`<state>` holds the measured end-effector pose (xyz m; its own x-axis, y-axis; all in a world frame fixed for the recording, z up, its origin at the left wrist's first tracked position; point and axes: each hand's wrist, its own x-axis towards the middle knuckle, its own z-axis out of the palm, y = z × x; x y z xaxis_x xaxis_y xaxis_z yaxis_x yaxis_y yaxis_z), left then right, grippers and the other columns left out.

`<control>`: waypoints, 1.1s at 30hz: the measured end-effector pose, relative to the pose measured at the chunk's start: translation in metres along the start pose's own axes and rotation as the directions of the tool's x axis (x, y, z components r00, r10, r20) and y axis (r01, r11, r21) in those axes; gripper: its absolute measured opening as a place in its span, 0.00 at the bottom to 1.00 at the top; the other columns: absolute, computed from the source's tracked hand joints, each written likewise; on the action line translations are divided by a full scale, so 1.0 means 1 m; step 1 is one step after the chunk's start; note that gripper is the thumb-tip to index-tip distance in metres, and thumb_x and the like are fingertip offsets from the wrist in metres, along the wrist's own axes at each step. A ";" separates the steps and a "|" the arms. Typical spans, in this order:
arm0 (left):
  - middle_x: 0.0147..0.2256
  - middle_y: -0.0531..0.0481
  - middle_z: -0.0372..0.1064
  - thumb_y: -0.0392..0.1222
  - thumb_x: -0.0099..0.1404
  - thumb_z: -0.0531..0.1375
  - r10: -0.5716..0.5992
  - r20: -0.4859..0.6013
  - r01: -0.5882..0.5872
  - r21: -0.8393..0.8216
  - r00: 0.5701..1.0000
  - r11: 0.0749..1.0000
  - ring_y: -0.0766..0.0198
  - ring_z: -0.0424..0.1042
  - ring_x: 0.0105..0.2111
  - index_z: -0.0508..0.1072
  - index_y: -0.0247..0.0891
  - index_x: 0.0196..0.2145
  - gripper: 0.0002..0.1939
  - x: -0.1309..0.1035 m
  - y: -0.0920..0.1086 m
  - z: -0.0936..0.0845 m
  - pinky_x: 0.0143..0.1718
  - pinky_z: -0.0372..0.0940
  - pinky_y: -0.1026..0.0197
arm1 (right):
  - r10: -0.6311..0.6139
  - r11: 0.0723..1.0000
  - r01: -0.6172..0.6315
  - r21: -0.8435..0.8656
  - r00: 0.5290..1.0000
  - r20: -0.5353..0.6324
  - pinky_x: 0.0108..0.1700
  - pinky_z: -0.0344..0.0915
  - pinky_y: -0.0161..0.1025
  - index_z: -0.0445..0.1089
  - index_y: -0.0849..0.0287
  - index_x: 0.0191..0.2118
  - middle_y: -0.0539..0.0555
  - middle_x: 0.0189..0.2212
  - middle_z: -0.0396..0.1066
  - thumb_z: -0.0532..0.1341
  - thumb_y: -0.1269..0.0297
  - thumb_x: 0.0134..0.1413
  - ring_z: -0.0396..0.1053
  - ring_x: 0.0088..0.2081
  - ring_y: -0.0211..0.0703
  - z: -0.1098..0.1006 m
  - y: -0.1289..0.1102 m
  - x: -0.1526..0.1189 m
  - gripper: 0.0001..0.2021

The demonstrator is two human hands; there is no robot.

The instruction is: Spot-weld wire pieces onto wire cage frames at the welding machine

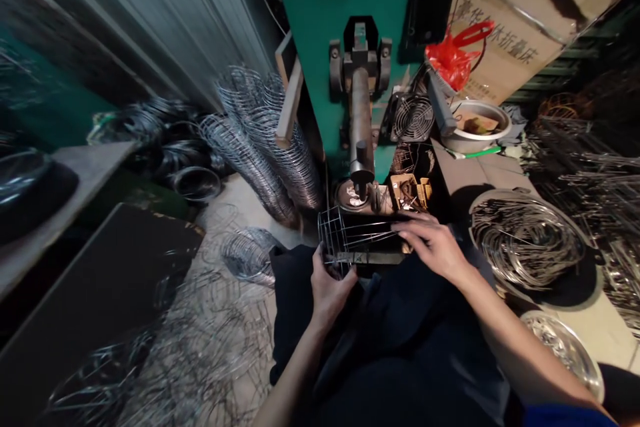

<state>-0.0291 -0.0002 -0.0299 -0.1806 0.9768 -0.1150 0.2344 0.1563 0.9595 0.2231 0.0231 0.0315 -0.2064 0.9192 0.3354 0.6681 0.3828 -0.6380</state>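
A wire frame [334, 232] is grasped at its caged end by the left hand [330, 290], beneath the machine's arm [361, 113]; its long rods are pinched by the right hand [437, 247]. If pulled unevenly, thin rods could be bent. Rightward, scraps are held in a yellow box [426, 189], unclear pieces in a white basin [475, 141], looped wire in a round tub [593, 299], small metal bits in a bowl [595, 368].

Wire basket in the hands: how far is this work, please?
Looks done: the wire basket already has crossed wires. In hand: left hand holds it, right hand holds long wires; I cannot tell whether they are joined. Perhaps left: the bent wires in the tub, lying loose.
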 end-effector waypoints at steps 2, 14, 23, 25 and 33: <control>0.42 0.45 0.73 0.44 0.51 0.70 0.016 -0.004 -0.016 0.027 1.000 1.000 0.58 0.76 0.39 0.58 0.35 0.61 0.43 0.002 -0.002 -0.003 0.44 0.72 0.55 | -0.092 0.991 0.097 -0.090 0.994 0.062 0.60 0.60 0.56 0.77 0.52 0.47 0.55 0.43 0.79 0.56 0.63 0.67 0.69 0.57 0.51 0.017 -0.002 0.011 0.12; 0.39 0.46 0.73 0.45 0.51 0.70 -0.018 -0.021 0.017 -0.036 1.000 0.999 0.59 0.76 0.36 0.58 0.34 0.62 0.44 0.026 -0.005 -0.004 0.41 0.72 0.57 | -0.189 0.957 0.183 -0.227 0.982 -0.005 0.59 0.53 0.52 0.75 0.53 0.47 0.54 0.42 0.80 0.57 0.68 0.66 0.70 0.55 0.48 0.048 0.001 0.029 0.10; 0.42 0.45 0.74 0.45 0.50 0.70 0.038 -0.038 -0.040 -0.069 0.999 0.997 0.56 0.77 0.40 0.58 0.34 0.61 0.44 0.046 0.007 -0.010 0.44 0.72 0.56 | -0.224 0.958 0.202 -0.203 0.971 -0.088 0.55 0.55 0.50 0.76 0.51 0.46 0.53 0.40 0.80 0.57 0.67 0.66 0.71 0.53 0.48 0.057 0.004 0.050 0.10; 0.42 0.45 0.75 0.45 0.50 0.70 0.027 -0.040 -0.030 -0.087 0.999 0.996 0.56 0.78 0.40 0.58 0.34 0.61 0.44 0.048 0.009 -0.011 0.44 0.72 0.56 | -0.238 0.955 0.214 -0.203 0.966 -0.097 0.54 0.55 0.50 0.76 0.51 0.46 0.53 0.40 0.80 0.58 0.67 0.66 0.72 0.53 0.48 0.057 0.003 0.053 0.10; 0.41 0.47 0.73 0.45 0.51 0.70 0.032 -0.037 -0.035 -0.093 0.999 0.995 0.61 0.76 0.36 0.58 0.35 0.61 0.44 0.054 0.008 -0.012 0.39 0.72 0.60 | -0.275 0.944 0.245 -0.221 0.955 -0.115 0.53 0.54 0.49 0.76 0.51 0.46 0.52 0.40 0.80 0.58 0.67 0.66 0.72 0.51 0.48 0.059 0.002 0.061 0.10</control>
<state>-0.0482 0.0522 -0.0256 -0.2085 0.9752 -0.0748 0.1508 0.1076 0.9827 0.1701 0.0857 0.0097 -0.2982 0.7618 0.5751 0.7380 0.5661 -0.3672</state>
